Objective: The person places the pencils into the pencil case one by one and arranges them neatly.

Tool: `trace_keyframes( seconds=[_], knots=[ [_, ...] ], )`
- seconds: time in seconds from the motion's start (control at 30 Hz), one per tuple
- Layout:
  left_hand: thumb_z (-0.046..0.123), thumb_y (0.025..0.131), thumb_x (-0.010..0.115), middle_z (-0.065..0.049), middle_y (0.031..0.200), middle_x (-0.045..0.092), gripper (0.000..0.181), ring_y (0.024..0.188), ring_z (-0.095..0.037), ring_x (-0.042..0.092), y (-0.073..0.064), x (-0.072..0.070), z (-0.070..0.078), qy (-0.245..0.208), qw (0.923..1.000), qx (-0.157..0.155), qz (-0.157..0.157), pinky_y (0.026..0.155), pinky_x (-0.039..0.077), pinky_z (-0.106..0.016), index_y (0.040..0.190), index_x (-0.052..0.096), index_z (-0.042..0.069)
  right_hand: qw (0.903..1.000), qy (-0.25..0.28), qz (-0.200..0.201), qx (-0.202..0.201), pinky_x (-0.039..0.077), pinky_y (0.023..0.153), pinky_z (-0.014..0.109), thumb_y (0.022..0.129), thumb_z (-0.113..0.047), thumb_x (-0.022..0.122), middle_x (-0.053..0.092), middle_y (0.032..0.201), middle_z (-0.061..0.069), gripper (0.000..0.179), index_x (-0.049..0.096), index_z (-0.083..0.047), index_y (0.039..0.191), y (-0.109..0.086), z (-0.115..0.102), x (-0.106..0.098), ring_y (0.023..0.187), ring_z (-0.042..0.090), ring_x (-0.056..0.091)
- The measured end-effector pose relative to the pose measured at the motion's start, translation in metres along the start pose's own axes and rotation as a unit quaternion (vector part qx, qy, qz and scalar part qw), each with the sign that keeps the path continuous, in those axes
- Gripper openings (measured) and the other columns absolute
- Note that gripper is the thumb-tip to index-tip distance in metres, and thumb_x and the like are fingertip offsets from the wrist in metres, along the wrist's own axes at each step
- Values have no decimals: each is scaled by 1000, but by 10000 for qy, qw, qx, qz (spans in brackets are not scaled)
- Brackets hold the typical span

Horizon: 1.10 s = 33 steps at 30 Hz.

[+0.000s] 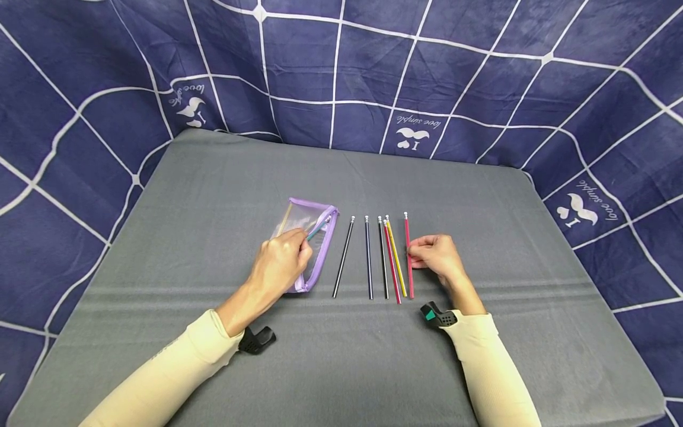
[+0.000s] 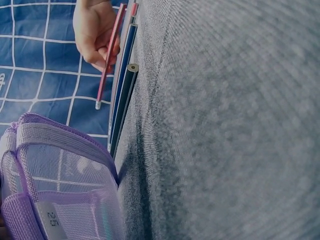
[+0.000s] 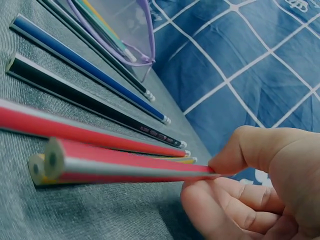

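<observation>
My left hand [image 1: 283, 261] grips the see-through mesh pencil pouch [image 1: 320, 264] with purple trim; the fingertips are mostly hidden. In the left wrist view the raised purple edge [image 2: 65, 137] of the pouch stands up from the cloth. A teal pencil [image 1: 318, 228] shows at the pouch, with a yellow pencil [image 3: 100, 15] beside it through the mesh. Between thumb and fingers, my right hand [image 1: 439, 256] pinches a red pencil [image 3: 130, 165], lifted at its unsharpened end above a yellow pencil [image 1: 396, 256] on the cloth.
Left of the held pencil lie another red pencil [image 1: 392, 264], a black pencil [image 1: 383, 261], a blue pencil [image 1: 369, 261] and a dark pencil [image 1: 344, 258] nearest the pouch. Grey cloth [image 1: 363, 367] covers the table. A blue checked curtain [image 1: 363, 71] rises behind and at both sides.
</observation>
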<state>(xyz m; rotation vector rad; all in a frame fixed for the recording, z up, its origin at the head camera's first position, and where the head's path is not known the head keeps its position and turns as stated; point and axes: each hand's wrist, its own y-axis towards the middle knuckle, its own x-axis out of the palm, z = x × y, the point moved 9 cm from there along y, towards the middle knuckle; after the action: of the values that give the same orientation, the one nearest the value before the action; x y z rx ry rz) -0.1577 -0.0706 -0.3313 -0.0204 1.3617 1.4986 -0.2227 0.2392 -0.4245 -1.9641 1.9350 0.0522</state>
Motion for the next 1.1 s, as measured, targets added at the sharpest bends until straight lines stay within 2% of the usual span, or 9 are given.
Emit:
trace_keyframes(
  seconds=[0.13,0.5,0.77,1.1],
  knots=[
    [-5,77,59,-11,70,61,6,58,-27,61,0,0,0,2,10000,8,15,52,51,-47,74,62,-1,9996,286,-81,10,56,57,26,83,7,59,66,69,2,26,57,22,105,1,2,4,55,7,64],
    [-6,76,59,-10,69,59,6,57,-27,60,0,-1,0,7,10000,53,53,51,51,-47,73,61,-1,9939,1044,-343,-42,56,59,24,84,12,57,68,72,5,26,55,23,108,2,-1,19,60,9,65],
    [-5,77,59,-10,69,60,6,57,-27,61,0,0,0,19,10000,35,46,52,51,-47,73,61,-1,9900,1283,-593,2,56,59,24,83,12,54,68,74,4,28,53,23,109,2,-5,40,61,9,65],
    [-5,77,59,-9,65,55,12,53,-24,53,0,1,0,2,10000,43,9,50,50,-46,69,56,2,9856,1460,-852,68,56,59,24,84,12,56,68,74,6,28,54,23,109,-1,-11,61,60,11,66]
  ],
)
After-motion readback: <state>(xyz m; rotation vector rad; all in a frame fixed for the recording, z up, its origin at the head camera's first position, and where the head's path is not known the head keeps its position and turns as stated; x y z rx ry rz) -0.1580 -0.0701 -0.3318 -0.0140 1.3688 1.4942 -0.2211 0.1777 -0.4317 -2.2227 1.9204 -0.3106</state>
